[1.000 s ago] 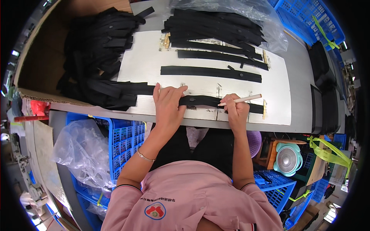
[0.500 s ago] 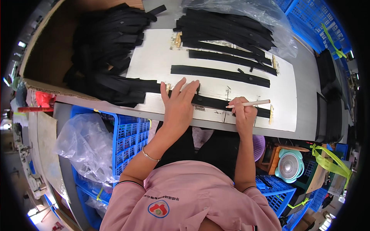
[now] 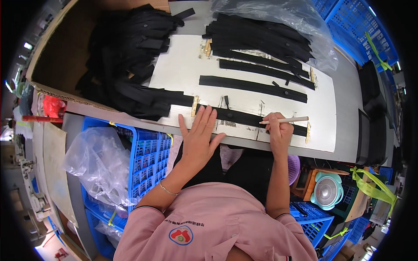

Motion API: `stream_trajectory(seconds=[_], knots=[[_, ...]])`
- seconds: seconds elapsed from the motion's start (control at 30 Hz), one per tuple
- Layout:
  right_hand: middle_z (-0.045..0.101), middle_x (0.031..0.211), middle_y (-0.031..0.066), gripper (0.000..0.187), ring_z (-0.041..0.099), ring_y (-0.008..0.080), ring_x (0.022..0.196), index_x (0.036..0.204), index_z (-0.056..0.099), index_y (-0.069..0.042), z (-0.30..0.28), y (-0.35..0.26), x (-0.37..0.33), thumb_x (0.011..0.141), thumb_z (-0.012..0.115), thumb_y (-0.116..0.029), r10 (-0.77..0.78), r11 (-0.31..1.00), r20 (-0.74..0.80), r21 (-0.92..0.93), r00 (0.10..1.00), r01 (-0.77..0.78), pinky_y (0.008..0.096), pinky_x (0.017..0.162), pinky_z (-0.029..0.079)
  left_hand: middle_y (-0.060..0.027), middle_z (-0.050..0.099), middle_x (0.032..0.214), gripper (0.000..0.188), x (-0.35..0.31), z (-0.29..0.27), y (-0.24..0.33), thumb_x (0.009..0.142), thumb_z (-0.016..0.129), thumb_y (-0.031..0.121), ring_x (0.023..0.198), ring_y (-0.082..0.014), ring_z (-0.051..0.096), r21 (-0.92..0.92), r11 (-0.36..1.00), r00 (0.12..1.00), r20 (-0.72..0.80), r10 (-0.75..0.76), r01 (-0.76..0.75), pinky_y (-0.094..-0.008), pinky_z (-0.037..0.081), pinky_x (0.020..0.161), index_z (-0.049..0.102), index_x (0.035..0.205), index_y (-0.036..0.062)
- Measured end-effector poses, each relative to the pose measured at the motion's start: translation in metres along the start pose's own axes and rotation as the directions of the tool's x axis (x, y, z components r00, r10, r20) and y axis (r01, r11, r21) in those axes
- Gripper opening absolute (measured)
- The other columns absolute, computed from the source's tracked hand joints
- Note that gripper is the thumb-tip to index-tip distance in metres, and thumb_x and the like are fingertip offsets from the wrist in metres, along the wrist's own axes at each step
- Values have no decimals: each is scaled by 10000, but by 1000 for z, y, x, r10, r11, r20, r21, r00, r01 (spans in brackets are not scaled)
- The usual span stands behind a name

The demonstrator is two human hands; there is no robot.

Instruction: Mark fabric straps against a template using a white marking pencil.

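Note:
A black fabric strip (image 3: 246,118) lies along the near side of a white board (image 3: 323,111), between yellowish tape-like blocks. My left hand (image 3: 198,141) rests flat near the strip's left end, fingers stretched out and thumb apart. In my right hand (image 3: 280,134) is a slim white pen (image 3: 294,119), pinched with its tip at the strip's upper edge. A small black tab (image 3: 226,102) sticks up beside the strip. Farther up the board lies another black strip (image 3: 252,88) with a small round dot near its right end.
A large pile of black strips (image 3: 126,52) spills from a cardboard box (image 3: 52,65) at the left. Another strip stack (image 3: 261,39) sits at the back, by clear plastic sheeting (image 3: 287,15). Blue crates (image 3: 150,161) stand below the table edge; a small turquoise fan (image 3: 327,190) is lower right.
My left hand has slid down and slightly left, its thumb now spread toward the right, baring more of the strip and the small tab. My right hand with the pen has shifted slightly right.

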State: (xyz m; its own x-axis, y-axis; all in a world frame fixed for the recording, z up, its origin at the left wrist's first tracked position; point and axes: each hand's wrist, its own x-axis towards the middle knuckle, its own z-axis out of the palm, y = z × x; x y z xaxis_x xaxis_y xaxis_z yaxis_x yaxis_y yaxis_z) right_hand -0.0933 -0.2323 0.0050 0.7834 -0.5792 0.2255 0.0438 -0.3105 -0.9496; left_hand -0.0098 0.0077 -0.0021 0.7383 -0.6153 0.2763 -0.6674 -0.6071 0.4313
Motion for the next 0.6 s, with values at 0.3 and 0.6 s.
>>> stream_trajectory(seconds=[0.3, 0.6], knots=[[670, 752, 29, 252, 564, 66, 680, 881, 726, 48, 25, -38, 3, 1031, 588, -99, 77, 992, -21, 100, 997, -74, 222, 614, 452, -96, 502, 1552, 681, 0, 2, -10, 932, 739, 356, 1508, -306, 372, -28, 999, 998, -60, 31, -33, -636, 38, 1226, 512, 1501, 61], [682, 768, 88, 206, 596, 167, 651, 849, 725, 18, 96, -25, 24, 990, 646, -111, -197, 976, 152, -63, 968, 209, 308, 605, 447, -82, 493, 1550, 654, 1, 6, -9, 923, 738, 387, 1505, -293, 373, 12, 1000, 998, -60, 24, -23, -640, 67, 1213, 536, 1500, 155]])
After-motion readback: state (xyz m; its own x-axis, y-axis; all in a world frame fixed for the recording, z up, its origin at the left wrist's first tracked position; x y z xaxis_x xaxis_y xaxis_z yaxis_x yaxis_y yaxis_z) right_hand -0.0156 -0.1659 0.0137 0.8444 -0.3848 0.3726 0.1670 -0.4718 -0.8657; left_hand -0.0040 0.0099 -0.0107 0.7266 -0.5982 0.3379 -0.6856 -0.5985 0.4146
